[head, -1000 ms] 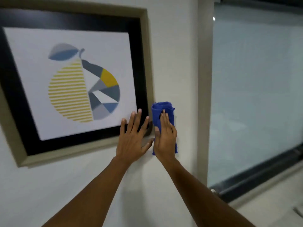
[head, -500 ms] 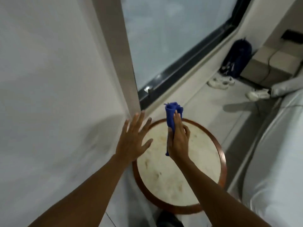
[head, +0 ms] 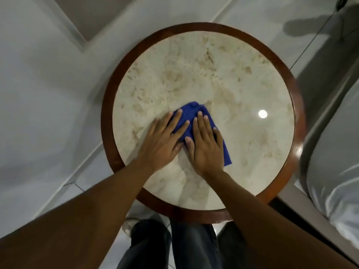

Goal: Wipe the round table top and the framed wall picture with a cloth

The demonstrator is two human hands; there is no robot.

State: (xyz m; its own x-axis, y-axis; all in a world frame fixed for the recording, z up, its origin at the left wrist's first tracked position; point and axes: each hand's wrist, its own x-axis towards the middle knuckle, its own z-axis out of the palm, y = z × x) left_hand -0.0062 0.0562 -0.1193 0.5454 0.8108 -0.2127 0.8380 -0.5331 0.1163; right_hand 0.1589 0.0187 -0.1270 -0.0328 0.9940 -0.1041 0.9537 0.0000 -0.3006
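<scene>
Both hands, left hand [head: 161, 144] and right hand [head: 206, 146], press flat with fingers spread on the blue cloth [head: 191, 115] mid-table [head: 108, 98], seemingly well inside its rim.

There is a single view, from the head camera, which looks almost straight down from above the round table top [head: 204, 78]. It sits close over it, so the table's brown rim fills most of the width. The wide lens bends the edges. Both forearms enter from 6 to 7 o'clock and from 5 o'clock, and the person's dark trousers [head: 174, 247] show at 6 o'clock. A white bed edge [head: 336, 171] lies at 3 to 4 o'clock.
</scene>
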